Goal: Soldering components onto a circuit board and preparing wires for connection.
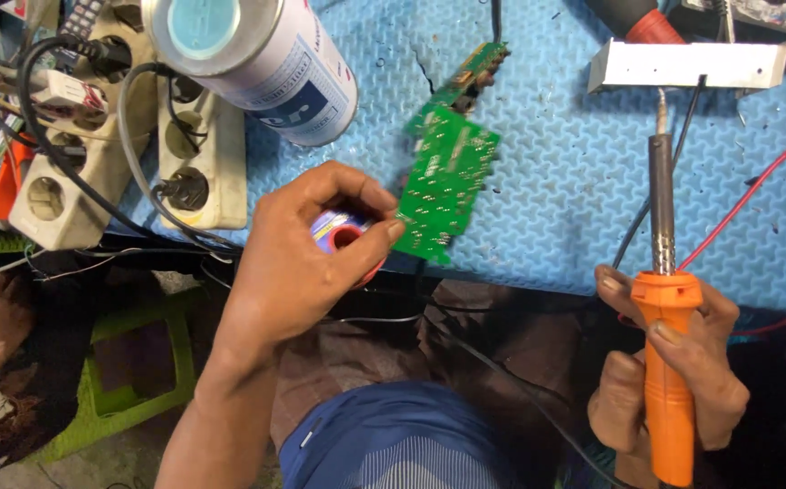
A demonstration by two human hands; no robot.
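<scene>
- A solder spool is being gripped by the left hand beside the green circuit board.
- An orange-handled soldering iron is being clasped by the right hand, tip apart from the board; no joint is being made yet.

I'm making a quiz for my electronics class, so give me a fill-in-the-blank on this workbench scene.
1. The right hand grips a soldering iron whose handle is ____.
2. The left hand holds a small spool against the edge of a ____ circuit board.
3. The board lies on a ____ mat.
4. A spray can lies on its side by the white power strips, to the ____ of the board.

Missing words: orange; green; blue; left
</scene>
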